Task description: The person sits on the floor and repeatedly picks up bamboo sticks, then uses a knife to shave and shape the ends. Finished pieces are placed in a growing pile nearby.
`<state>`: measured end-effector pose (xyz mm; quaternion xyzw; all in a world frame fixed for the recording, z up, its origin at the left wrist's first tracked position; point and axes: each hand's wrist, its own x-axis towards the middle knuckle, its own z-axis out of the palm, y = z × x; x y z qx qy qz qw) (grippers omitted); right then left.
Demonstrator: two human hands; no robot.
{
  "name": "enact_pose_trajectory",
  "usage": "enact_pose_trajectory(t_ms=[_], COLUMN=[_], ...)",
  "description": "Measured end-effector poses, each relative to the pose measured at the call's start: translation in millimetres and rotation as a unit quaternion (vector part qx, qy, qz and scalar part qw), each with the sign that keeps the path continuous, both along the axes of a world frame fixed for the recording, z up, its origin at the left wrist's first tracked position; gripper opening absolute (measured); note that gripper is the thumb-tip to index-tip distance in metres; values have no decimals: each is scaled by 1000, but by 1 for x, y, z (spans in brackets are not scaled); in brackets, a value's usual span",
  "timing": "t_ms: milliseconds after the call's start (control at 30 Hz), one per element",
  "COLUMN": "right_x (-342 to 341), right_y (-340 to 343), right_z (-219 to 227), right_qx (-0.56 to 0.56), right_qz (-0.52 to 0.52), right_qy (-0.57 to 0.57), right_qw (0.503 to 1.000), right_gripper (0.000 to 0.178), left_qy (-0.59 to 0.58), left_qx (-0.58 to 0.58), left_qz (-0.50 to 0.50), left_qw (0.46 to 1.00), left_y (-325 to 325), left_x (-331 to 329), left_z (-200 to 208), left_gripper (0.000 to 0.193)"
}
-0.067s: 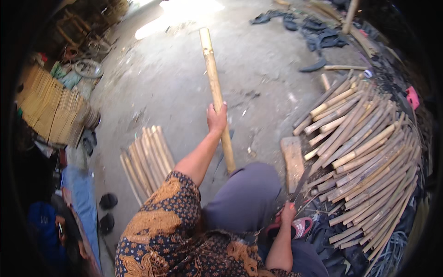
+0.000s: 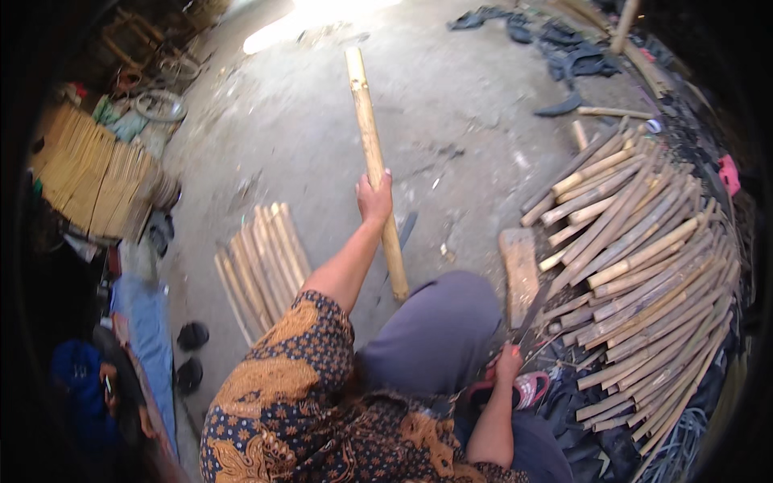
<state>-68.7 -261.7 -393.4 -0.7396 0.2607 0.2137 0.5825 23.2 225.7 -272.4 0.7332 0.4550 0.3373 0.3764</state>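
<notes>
My left hand (image 2: 374, 198) is closed around the lower middle of a thick bamboo pole (image 2: 365, 113). The pole points away from me, its near end just by my knee. Down by my right foot, my right hand (image 2: 509, 362) grips the handle of a long dark-bladed knife (image 2: 531, 315), its blade slanting up to the right. Beside the blade lies a worn wooden block (image 2: 519, 266). A large pile of cut bamboo poles (image 2: 644, 274) spreads to the right of the knife.
A smaller row of bamboo poles (image 2: 262, 258) lies left of my arm. Stacked flat slats (image 2: 88, 173) and a blue sheet (image 2: 143, 330) are at the far left. Dark scraps (image 2: 576, 60) litter the back right. A co-worker's hand (image 2: 109, 378) shows at lower left.
The view has shifted slightly, so the floor and piles sit a little to the right. Both hands keep their hold on the bamboo pole and the knife.
</notes>
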Motion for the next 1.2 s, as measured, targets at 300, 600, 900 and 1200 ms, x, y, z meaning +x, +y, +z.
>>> enact_pose_trajectory(t_ms=[300, 600, 900, 1200], right_x=[-2, -5, -4, 6], right_y=[3, 12, 3, 18], right_z=[3, 16, -13, -7], right_qx=[-38, -83, -183, -163], right_qz=[10, 17, 42, 7], right_qy=[-17, -39, 64, 5], right_qw=[999, 996, 980, 987], right_gripper=[31, 32, 44, 44], left_qy=[259, 638, 705, 377], left_qx=[-142, -98, 2, 214], left_qz=[234, -101, -239, -704], left_qw=[926, 757, 667, 563], left_y=[62, 29, 69, -181], left_x=[-200, -229, -152, 171], left_z=[-101, -104, -128, 70], left_gripper=[70, 85, 68, 54])
